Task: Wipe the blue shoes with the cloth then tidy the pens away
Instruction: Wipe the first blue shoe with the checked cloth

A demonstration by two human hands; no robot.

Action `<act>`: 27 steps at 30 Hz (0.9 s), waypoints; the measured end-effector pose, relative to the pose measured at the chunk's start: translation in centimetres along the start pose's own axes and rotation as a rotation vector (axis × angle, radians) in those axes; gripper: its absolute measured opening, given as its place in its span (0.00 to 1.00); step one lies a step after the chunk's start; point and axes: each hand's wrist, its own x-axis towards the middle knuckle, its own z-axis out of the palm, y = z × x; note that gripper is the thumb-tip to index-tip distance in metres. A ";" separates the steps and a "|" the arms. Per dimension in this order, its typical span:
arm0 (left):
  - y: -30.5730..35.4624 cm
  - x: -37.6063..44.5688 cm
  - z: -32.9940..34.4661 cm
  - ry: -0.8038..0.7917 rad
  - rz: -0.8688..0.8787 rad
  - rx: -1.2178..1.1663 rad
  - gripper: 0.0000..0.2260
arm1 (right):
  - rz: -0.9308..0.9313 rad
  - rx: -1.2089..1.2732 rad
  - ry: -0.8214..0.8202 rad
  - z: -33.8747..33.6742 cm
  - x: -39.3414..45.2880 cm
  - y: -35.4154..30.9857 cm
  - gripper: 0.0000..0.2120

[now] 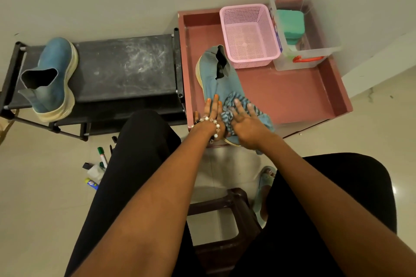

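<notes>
While pinned flat on the pink table (315, 87), blue shoe (221, 84) running lengthwise straight out from both hands, toe nearest, heel opening farthest. Left hand (212, 114) laid along the shoe's left flank, fingers straight, pressing to steady and gripping nothing. Right hand (245, 122) spread over the striped cloth (236, 105) on the toe, fingers extended and pushing down rather than curling round it. Likely wiping stroke: along that long axis, away from the right hand toward the heel (right hand nearer the cloth, so probably the one to drive it). Second blue shoe (50, 78) well off to the left of the left hand, on the dark rack (126, 67), apparently not yet wiped. Pens (102, 157) scattered on the floor below and left of the left forearm; pink basket (247, 33) just beyond the shoe's heel.
</notes>
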 end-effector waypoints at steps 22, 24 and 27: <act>3.3 -3.7 0.3 0.475 0.062 0.070 0.16 | 0.945 2.182 0.781 -0.6 -6.2 5.4 0.14; 4.5 -3.3 1.5 0.470 0.089 0.015 0.28 | 0.939 2.164 0.780 -0.8 -6.1 5.2 0.15; 5.6 -3.2 3.8 0.340 0.017 -0.062 0.44 | 0.955 2.084 0.756 -1.1 -6.3 5.0 0.16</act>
